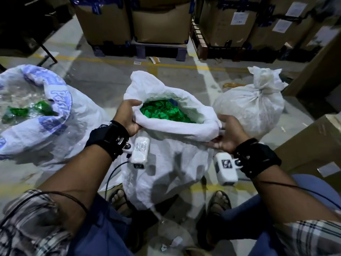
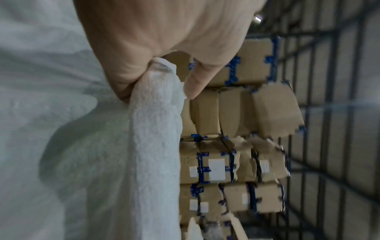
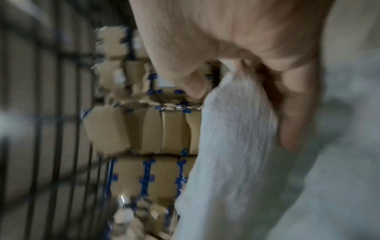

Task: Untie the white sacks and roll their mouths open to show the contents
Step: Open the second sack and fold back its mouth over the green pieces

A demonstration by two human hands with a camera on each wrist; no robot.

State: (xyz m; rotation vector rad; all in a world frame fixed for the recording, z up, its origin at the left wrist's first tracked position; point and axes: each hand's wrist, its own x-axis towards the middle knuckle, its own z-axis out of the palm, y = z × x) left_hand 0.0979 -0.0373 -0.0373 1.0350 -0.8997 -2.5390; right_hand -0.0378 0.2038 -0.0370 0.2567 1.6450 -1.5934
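Middle sack (image 1: pixel 171 163) on floor btw feet, mouth open, green pieces (image 1: pixel 164 112) inside. L hand (image 1: pixel 127 117) and R hand (image 1: pixel 228 135) both gripping rolled rim, fingers curled.

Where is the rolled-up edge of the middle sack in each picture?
Head: the rolled rim runs across the centre, between the left hand and right hand.
Left wrist: a white band down the centre, gripped at its top.
Right wrist: a blurred white band, centre-right, under the fingers.
Shared landmark: the stacked boxes with blue tape.
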